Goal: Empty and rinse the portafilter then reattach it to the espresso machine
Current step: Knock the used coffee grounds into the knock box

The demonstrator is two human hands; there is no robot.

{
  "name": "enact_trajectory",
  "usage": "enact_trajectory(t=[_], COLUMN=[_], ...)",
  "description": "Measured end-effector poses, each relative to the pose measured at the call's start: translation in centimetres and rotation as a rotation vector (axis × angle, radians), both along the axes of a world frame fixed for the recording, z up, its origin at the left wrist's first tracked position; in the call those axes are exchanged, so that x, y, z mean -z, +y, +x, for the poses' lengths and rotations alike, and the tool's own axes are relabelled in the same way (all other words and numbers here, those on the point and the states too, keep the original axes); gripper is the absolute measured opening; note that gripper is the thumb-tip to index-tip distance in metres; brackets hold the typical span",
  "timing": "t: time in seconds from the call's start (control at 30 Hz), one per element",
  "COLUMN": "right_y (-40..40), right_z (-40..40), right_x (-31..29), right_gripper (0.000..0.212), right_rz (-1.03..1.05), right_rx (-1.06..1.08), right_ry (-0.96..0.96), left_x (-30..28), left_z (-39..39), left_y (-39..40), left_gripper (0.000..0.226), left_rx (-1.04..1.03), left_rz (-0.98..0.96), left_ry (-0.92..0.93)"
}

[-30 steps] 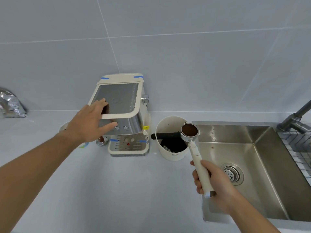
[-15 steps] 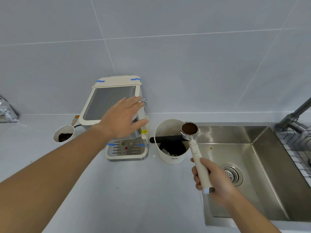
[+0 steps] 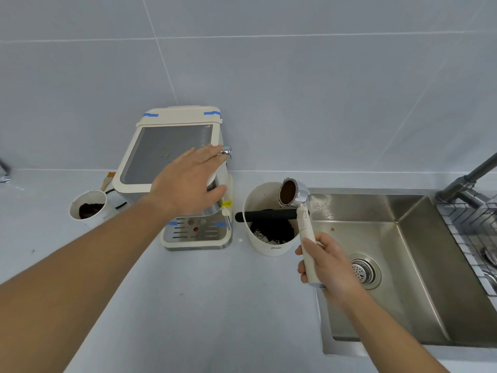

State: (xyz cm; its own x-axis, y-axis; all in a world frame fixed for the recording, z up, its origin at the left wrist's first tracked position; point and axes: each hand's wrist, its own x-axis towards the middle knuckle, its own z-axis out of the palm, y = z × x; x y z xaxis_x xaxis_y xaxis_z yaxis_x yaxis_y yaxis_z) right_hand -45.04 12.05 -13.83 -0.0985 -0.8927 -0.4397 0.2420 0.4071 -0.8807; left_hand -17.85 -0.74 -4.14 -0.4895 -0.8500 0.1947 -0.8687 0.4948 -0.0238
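Head view. Right hand (image 3: 326, 267) is wrapped around the lower end of the portafilter (image 3: 298, 211) handle; fingers (image 3: 302, 270) curl over the cream grip, thumb along its upper side. The handle runs up and away from the fist; the metal basket sits well clear of the fingers, tilted toward the left, dark coffee puck visible inside. The basket hangs above the right rim of the knock box (image 3: 269, 238), just over its black bar, with grounds in the bottom. Left hand (image 3: 188, 184) lies flat, fingers spread and holding nothing, over the front right corner of the espresso machine (image 3: 166, 157). Sink (image 3: 403, 265) to the right. Small cup (image 3: 87, 208) of grounds left of the machine.
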Motion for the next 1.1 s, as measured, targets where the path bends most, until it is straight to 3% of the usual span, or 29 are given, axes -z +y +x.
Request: enact_trajectory(t=[0.33, 0.63, 1.1], right_y=[-1.7, -2.2, -2.8], right_z=[0.8, 2.7, 2.3], right_x=[2.1, 4.8, 5.5], right_gripper=[0.014, 0.036, 0.029], right_rz=[-0.024, -0.189, -0.276], right_rx=[0.031, -0.128, -0.121], right_ry=[0.261, 0.908, 0.985], left_x=[-0.2, -0.2, 0.1], left_z=[0.0, 0.0, 0.0], left_y=[0.0, 0.0, -0.1], left_gripper=[0.067, 0.068, 0.068], left_rx=[-0.012, -0.009, -0.012], left_rz=[0.005, 0.003, -0.019], left_ry=[-0.004, -0.022, -0.011])
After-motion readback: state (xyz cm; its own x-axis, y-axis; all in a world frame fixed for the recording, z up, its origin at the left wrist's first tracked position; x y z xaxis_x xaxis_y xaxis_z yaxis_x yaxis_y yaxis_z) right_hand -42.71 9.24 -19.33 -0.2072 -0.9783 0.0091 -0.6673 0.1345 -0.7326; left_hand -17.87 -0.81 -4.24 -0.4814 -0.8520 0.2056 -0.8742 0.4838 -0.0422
